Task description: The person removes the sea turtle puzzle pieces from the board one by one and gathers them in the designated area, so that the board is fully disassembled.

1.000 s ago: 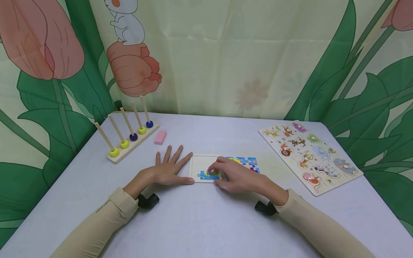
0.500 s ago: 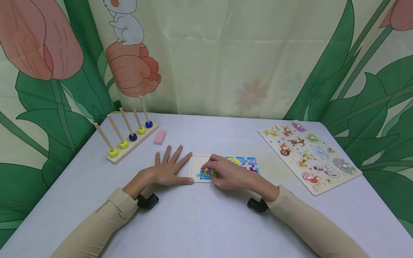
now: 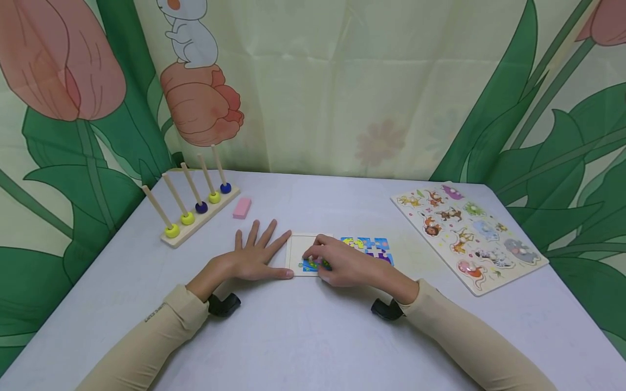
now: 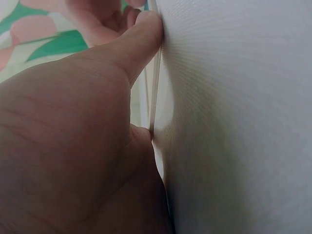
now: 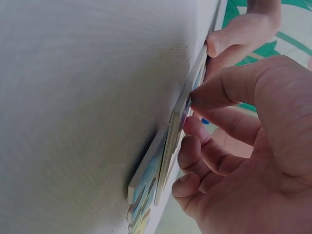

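Note:
A small wooden puzzle tray point(image 3: 299, 245) lies mid-table, with blue and green jigsaw pieces point(image 3: 308, 265) in its near part. My left hand point(image 3: 256, 260) rests flat with fingers spread, its thumb and index finger touching the tray's left edge. Over the tray, my right hand point(image 3: 346, 262) bends its fingers and pinches a jigsaw piece, mostly hidden under the fingertips. The right wrist view has the thumb point(image 5: 209, 95) down at the tray's surface, the other fingers curled. Beside the tray, partly behind the right hand, lie more colourful jigsaw pieces point(image 3: 374, 244).
At the back left stands a wooden peg rack point(image 3: 202, 220) with yellow and dark blue beads. A pink block point(image 3: 242, 208) lies near it. An animal puzzle board point(image 3: 469, 239) lies on the right. A printed curtain point(image 3: 313, 98) hangs behind the white table point(image 3: 313, 336).
My right hand has shifted left and slightly inward over the tray, its fingers drawing together on a jigsaw piece, then nearly settling. The left hand has stayed in place.

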A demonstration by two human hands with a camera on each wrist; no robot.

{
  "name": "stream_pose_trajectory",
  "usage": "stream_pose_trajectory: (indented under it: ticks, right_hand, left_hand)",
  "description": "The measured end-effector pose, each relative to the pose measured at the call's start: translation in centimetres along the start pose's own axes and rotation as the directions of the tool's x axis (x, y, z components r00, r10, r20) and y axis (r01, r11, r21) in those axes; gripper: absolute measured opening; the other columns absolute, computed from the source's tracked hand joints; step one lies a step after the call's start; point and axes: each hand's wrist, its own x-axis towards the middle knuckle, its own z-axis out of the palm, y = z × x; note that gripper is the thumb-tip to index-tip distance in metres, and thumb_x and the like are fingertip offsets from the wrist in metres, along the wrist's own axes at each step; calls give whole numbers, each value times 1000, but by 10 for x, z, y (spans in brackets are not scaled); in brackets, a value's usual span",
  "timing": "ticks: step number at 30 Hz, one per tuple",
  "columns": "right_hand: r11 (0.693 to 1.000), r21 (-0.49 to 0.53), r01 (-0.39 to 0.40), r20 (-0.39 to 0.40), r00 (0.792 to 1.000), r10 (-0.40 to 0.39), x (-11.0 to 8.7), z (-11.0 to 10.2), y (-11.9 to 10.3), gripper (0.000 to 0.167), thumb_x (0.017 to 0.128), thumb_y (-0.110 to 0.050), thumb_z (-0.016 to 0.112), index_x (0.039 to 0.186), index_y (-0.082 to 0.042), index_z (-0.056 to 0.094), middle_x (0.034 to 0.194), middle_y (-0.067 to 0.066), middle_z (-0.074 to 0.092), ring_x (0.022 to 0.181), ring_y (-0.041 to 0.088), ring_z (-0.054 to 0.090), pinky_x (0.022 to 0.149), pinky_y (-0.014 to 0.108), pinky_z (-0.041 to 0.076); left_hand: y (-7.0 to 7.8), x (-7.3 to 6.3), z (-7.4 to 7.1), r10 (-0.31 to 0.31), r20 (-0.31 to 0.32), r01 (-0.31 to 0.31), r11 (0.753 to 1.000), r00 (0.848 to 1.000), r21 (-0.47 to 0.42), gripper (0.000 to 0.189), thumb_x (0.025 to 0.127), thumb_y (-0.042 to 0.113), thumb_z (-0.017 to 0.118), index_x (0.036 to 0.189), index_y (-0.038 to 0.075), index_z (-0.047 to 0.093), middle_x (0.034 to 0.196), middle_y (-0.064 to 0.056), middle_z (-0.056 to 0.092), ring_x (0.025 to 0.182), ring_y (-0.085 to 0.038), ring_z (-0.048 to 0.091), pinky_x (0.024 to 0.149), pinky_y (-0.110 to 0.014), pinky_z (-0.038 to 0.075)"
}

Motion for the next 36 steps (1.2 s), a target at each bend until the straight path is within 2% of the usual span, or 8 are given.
stream_pose_trajectory:
  ticks: [15, 36]
  right_hand:
    - [999, 22, -34, 24, 999, 34, 0, 0, 1, 38, 100, -7, 63, 137, -14, 71, 120, 2, 61, 101, 12, 57, 93, 30, 52]
    - [999, 35, -17, 26, 1000, 16, -1, 0, -1, 37, 99, -4, 63, 135, -12, 71, 120, 3, 61, 102, 12, 57, 94, 31, 53]
  left_hand:
    - [4, -2, -2, -9, 8, 9, 1000, 1000, -8, 107, 87, 87, 55, 170, 42, 5, 179, -4, -20, 162, -45, -27, 121, -79, -15]
    - [0, 0, 1, -8, 6, 8, 1000, 1000, -8, 108, 86, 89, 54, 170, 43, 5, 179, -3, -20, 162, -45, -27, 121, -80, -15]
